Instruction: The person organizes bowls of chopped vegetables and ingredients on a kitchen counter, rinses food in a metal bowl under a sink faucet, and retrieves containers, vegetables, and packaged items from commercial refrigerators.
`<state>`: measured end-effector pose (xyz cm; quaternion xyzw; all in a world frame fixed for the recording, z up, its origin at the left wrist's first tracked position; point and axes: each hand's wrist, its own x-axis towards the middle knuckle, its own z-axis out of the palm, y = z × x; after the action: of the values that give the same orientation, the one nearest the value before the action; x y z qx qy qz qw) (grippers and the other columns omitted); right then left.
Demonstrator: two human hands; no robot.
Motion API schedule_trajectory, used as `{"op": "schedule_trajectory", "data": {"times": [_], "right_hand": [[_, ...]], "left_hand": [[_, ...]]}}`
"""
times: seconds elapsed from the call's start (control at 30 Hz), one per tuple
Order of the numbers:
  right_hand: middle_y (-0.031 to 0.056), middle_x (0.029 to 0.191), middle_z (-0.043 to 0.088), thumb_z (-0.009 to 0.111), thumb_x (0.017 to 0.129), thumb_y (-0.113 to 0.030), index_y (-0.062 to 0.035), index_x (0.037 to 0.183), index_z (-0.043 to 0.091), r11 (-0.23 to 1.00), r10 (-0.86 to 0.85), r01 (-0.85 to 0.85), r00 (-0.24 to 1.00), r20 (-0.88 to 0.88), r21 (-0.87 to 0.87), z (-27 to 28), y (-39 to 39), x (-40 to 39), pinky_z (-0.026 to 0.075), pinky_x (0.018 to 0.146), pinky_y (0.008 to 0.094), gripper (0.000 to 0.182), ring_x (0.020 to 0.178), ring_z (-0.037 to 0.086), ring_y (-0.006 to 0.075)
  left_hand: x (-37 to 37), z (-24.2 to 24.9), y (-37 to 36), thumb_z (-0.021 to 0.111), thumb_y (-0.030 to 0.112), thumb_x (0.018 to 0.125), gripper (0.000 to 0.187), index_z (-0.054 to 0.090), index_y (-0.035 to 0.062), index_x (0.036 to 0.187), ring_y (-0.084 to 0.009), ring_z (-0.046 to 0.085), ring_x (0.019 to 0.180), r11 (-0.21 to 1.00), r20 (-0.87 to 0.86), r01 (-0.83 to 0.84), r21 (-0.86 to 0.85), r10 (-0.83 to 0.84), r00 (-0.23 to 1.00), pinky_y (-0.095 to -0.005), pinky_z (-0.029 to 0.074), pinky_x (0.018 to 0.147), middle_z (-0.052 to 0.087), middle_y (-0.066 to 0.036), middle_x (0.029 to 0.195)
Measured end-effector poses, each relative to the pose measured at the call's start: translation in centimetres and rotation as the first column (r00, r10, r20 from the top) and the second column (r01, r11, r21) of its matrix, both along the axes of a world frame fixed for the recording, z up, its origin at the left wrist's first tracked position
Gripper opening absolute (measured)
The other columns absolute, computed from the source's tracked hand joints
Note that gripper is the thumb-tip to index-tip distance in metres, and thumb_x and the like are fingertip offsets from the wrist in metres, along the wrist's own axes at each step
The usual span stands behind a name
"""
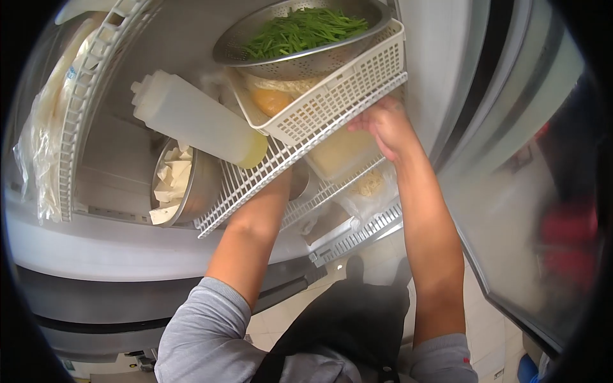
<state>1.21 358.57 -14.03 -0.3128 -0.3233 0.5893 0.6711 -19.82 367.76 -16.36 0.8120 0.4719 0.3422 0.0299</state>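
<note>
My right hand (386, 127) is under the front edge of the upper wire shelf (281, 159). Its fingers curl over the near side of a translucent plastic container (341, 156) with pale contents on the level below. My left forearm (252, 230) reaches beneath the same shelf, and the hand at its end is hidden by the wires and things on them. Close to where it disappears, part of a metal bowl (303, 184) shows.
On the upper shelf, a metal colander (300, 64) of cut green stalks rests on a white basket (345, 96). A squeeze bottle (191, 118) lies beside a steel bowl (204, 191) of white pieces (174, 179). The glass door (511, 210) stands open at right.
</note>
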Motion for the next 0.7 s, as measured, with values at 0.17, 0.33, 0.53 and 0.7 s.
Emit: {"op": "schedule_trajectory", "data": {"times": [0.17,0.33,0.53,0.7], "right_hand": [[0.0142,0.094,0.064,0.047,0.084,-0.001,0.0042,0.102,0.056,1.000,0.003,-0.003,1.000,-0.003,0.000,0.01,0.07,0.03,0.050,0.072,0.0357,0.021,0.079,0.062,0.0214],[0.0132,0.091,0.065,0.047,0.084,-0.001,0.0044,0.100,0.057,1.000,-0.011,0.010,1.000,-0.028,-0.020,-0.74,0.47,0.02,0.050,0.071,0.0348,0.019,0.078,0.063,0.0211],[0.0138,0.091,0.065,0.047,0.084,-0.001,0.0049,0.100,0.057,1.000,-0.003,0.002,1.000,-0.026,-0.026,-0.19,0.12,0.09,0.051,0.070,0.0344,0.019,0.077,0.063,0.0210],[0.0141,0.091,0.065,0.047,0.085,0.000,0.0051,0.101,0.056,1.000,0.009,-0.009,0.999,-0.035,-0.018,-0.45,0.26,0.23,0.051,0.069,0.0337,0.019,0.077,0.063,0.0207]], "left_hand": [[-0.44,0.07,-0.04,0.063,0.027,0.086,0.044,0.053,0.0045,0.123,-0.0248,0.055,0.111,1.000,0.001,-0.023,-0.009,0.023,1.000,-0.0377,0.043,0.094,0.058,-0.014,0.120],[-0.28,-0.01,0.31,0.064,0.026,0.085,0.044,0.054,0.0044,0.123,-0.0246,0.055,0.111,0.999,0.014,-0.032,-0.011,0.032,0.999,-0.0375,0.044,0.093,0.058,-0.014,0.119],[-0.55,0.17,0.26,0.066,0.026,0.084,0.045,0.054,0.0043,0.122,-0.0245,0.055,0.110,0.999,0.009,-0.048,-0.019,0.049,0.999,-0.0373,0.044,0.093,0.058,-0.013,0.119],[-0.79,0.19,0.14,0.067,0.025,0.084,0.045,0.054,0.0042,0.122,-0.0243,0.055,0.110,0.998,0.009,-0.058,-0.023,0.058,0.998,-0.0371,0.044,0.093,0.059,-0.013,0.118]]}}
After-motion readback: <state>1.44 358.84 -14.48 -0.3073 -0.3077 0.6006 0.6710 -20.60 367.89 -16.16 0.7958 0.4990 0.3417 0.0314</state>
